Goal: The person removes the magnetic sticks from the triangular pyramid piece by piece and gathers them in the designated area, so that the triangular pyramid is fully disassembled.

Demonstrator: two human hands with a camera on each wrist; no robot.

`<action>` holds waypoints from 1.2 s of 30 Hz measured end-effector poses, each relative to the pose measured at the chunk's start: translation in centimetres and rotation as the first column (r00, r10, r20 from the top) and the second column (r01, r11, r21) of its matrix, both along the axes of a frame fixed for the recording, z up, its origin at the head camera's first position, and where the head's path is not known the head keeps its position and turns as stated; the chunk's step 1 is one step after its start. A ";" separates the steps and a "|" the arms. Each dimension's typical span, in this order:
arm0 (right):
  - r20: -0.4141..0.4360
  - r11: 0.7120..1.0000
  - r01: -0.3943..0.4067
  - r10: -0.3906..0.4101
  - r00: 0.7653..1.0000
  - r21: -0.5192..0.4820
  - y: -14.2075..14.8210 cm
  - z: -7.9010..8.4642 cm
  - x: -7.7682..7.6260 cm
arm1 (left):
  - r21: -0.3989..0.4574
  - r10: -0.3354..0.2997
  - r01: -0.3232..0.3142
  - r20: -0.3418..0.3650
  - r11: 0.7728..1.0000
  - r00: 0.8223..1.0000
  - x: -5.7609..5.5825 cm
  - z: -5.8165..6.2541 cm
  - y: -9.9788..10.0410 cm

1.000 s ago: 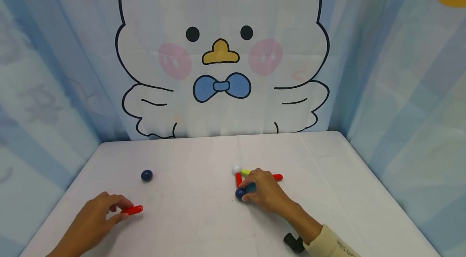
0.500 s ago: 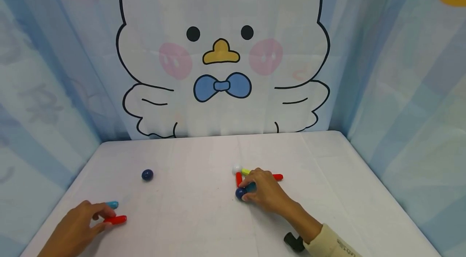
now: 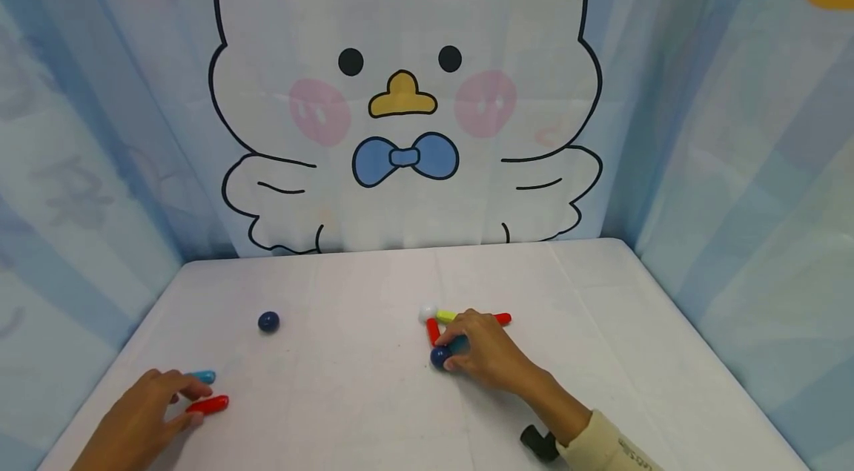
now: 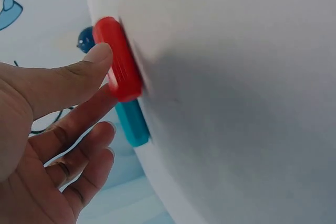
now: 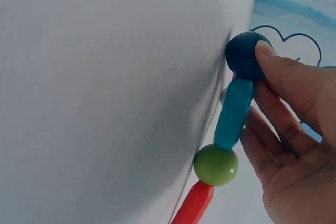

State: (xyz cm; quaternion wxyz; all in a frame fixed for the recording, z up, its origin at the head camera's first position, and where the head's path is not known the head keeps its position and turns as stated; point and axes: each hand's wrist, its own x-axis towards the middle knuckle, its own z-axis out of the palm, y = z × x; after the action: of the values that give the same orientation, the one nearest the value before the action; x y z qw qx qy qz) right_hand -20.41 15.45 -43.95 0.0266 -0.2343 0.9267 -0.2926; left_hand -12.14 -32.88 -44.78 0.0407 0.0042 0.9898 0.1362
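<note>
My left hand (image 3: 136, 415) pinches a red building stick (image 4: 119, 61) between thumb and index finger, low at the table's left; the other fingers are spread. A light blue stick (image 3: 202, 377) lies just beyond it. At the centre right, my right hand (image 3: 490, 348) pinches a dark blue ball (image 5: 245, 55). That ball joins a teal stick (image 5: 234, 114), then a green ball (image 5: 216, 164) and a red stick (image 5: 194, 204). Behind these fingers show a white ball (image 3: 428, 313), a yellow-green stick (image 3: 446, 317) and a short-looking red stick (image 3: 433, 331). The hand hides part of this assembly.
Another dark blue ball (image 3: 269, 322) sits alone on the white table (image 3: 347, 389), left of centre. A black object (image 3: 539, 444) is by the right wrist. Printed cloth (image 3: 407, 211) stands behind and beside the table.
My left hand has moved left and slightly toward me with the red stick; the light blue stick has come into view. The right hand stays put, while the assembly's far side has shifted slightly left.
</note>
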 end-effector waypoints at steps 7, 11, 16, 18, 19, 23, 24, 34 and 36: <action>0.017 0.999 -0.049 0.049 0.999 -0.004 0.6 0.1 -0.1 | -0.002 -0.041 0.041 -0.096 0.999 0.995 -0.3 1.1 2.2; 0.015 0.996 -0.084 0.084 0.996 -0.010 0.9 0.2 -0.1 | -0.005 -0.075 0.075 -0.158 0.997 0.985 -0.7 1.9 4.5; 0.019 0.994 -0.101 0.102 0.995 -0.040 1.3 0.3 -0.2 | 0.018 -0.135 0.142 -0.207 0.990 0.969 -1.5 2.5 7.9; 0.018 0.995 -0.080 0.081 0.997 -0.061 1.3 0.3 -0.3 | 0.047 -0.154 0.166 -0.199 0.985 0.968 -2.1 2.6 9.2; 0.012 0.995 -0.065 0.066 0.998 -0.074 1.3 0.3 -0.4 | 0.063 -0.165 0.180 -0.193 0.982 0.967 -2.5 2.7 9.9; -0.021 0.993 0.010 -0.013 1.000 -0.118 1.1 0.2 -0.8 | 0.118 -0.201 0.225 -0.185 0.967 0.962 -3.9 2.7 12.8; -0.030 0.992 0.030 -0.034 0.999 -0.121 1.0 0.1 -1.0 | 0.129 -0.211 0.238 -0.194 0.963 0.958 -4.3 2.6 13.5; -0.045 0.972 0.166 -0.175 0.983 -0.165 0.5 -0.3 -2.7 | 0.146 -0.299 0.346 -0.270 0.927 0.915 -7.5 1.5 20.2; -0.026 0.970 0.184 -0.190 0.981 -0.156 0.4 -0.3 -3.0 | 0.159 -0.318 0.370 -0.280 0.915 0.906 -8.2 1.4 21.1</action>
State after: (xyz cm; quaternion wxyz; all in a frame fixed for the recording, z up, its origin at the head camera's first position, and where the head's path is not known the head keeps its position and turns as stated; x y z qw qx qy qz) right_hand -23.46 15.83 -44.20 -0.0380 -0.1530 0.9199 -0.3590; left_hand -20.35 -11.80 -43.41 -0.0604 0.2006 0.9508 0.2282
